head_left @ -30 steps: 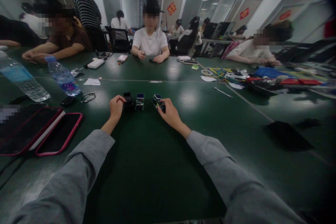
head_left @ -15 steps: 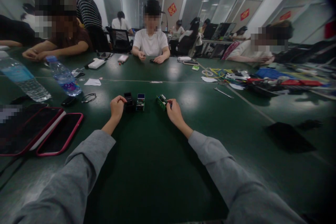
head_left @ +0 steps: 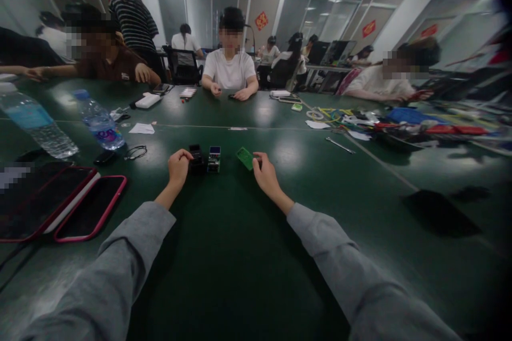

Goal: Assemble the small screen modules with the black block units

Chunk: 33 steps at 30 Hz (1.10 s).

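My left hand [head_left: 178,166] is closed, its fingertips at the left edge of a small black case [head_left: 197,159] on the green table. Just right of that case stands a small circuit board with a dark screen [head_left: 214,159], not touched by either hand. My right hand [head_left: 264,169] pinches the right edge of a green circuit board [head_left: 245,158] between thumb and fingers. That board is tilted, with its plain green face toward me and its components hidden.
Two water bottles [head_left: 98,120], phones in red cases [head_left: 92,208] and a thin looped cable [head_left: 136,152] lie left. A wrench [head_left: 340,145] and a heap of cables and tools [head_left: 416,122] are right. A co-worker in a white shirt [head_left: 229,69] sits opposite.
My right hand has turned the circuit board over, from its component side to its plain green face. My left hand stays at the black case.
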Available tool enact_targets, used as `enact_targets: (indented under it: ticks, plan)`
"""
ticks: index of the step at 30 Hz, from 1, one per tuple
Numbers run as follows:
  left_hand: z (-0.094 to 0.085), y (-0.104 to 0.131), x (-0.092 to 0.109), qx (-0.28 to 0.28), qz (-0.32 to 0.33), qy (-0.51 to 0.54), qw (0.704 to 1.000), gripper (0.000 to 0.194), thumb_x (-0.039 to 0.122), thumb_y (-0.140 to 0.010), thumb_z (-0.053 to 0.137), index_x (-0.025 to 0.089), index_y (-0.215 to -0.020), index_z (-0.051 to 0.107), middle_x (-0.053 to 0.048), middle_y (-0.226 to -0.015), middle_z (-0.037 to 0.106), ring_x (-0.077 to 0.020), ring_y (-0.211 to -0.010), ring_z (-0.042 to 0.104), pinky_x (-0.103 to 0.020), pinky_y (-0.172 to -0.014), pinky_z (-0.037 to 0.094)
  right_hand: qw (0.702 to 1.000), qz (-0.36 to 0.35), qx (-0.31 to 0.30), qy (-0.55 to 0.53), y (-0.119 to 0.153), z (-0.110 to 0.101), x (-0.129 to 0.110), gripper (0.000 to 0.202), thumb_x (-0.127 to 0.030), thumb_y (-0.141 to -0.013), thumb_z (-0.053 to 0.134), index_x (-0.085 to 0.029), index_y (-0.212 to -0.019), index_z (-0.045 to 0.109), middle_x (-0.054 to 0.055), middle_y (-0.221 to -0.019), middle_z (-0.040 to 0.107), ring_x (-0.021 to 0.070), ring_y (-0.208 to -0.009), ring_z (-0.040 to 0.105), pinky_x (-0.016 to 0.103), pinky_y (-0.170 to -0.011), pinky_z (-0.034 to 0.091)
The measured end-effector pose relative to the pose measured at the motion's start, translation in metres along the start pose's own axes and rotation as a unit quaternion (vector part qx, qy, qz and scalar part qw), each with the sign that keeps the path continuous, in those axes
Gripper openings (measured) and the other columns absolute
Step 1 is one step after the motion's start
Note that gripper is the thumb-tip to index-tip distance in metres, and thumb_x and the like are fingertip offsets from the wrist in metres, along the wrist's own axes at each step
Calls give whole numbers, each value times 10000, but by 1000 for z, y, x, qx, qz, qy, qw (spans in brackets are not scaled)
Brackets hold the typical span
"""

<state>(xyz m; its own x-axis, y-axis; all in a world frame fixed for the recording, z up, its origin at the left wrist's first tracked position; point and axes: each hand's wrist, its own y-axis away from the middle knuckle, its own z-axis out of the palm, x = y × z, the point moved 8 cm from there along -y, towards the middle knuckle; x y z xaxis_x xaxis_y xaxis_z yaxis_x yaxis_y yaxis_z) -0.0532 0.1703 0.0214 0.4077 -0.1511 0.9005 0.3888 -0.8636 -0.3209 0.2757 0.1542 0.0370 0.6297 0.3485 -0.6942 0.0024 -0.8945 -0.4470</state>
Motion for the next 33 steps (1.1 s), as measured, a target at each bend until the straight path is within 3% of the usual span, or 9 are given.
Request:
enact_targets:
  ticks: [6,10,13,17,23,26,28,30,33]
  plan:
    - [0,0,-1,3,10,14,1000,183,135,-659,438,189,-609,606,5,-569,533,-140,-563,473,-263,-543,328,997,36,33,59,-6,-3,19,381,-358,-947,302,-155,-1053,606,148,-995,654,288,-967,575,472,-899,439]
    - [0,-1,0,4,18,8,1000,185,127,-652,435,191,-602,602,3,-570,531,-148,-589,485,-267,-564,338,995,-3,61,85,-3,-7,7,482,-464,-947,374,-110,-1225,545,178,-1091,614,303,-1035,557,492,-941,430]
    - [-1,0,2,3,16,9,1000,190,126,-659,431,192,-599,600,0,-582,542,-151,-601,493,-272,-583,347,989,-73,16,124,1,1,-11,604,-503,-911,476,-124,-1380,437,200,-1243,527,329,-1114,527,502,-946,445]
    - [-2,1,5,5,16,-2,1000,203,117,-663,421,194,-600,598,-4,-594,557,-156,-612,502,-279,-604,359,988,-73,-38,132,2,10,-13,490,-360,-948,434,-143,-1387,447,178,-1228,531,302,-1049,565,481,-904,482]
    - [-2,1,4,9,19,-7,1000,222,110,-672,411,197,-598,601,-4,-599,564,-160,-618,508,-280,-614,362,986,-96,-90,104,31,-11,-20,450,-284,-938,451,-193,-1378,457,108,-1191,574,243,-986,595,425,-871,512]
    - [-2,2,5,9,32,-6,999,229,106,-672,409,197,-596,605,-5,-612,574,-160,-635,518,-279,-631,373,979,-126,-139,84,68,-46,-15,479,-357,-934,477,-227,-1396,466,124,-1229,598,255,-1046,614,412,-892,512]
    - [-2,2,6,9,41,-4,999,226,106,-668,413,197,-597,608,-6,-619,579,-162,-650,525,-277,-638,377,979,-105,-137,111,89,-87,9,527,-482,-920,486,-232,-1384,504,190,-1223,606,274,-1061,627,411,-864,510]
    - [-3,2,6,9,47,-2,999,223,110,-671,417,196,-600,611,-7,-615,579,-163,-655,527,-276,-639,376,981,-42,-76,171,103,-145,46,625,-615,-879,493,-217,-1358,543,251,-1204,606,302,-1040,637,443,-825,498]
    - [-4,2,4,12,42,-7,999,220,114,-673,421,194,-601,613,-10,-610,577,-163,-651,524,-273,-630,370,962,44,69,260,119,-250,100,807,-743,-797,510,-172,-1367,534,285,-1133,634,342,-925,655,487,-759,474]
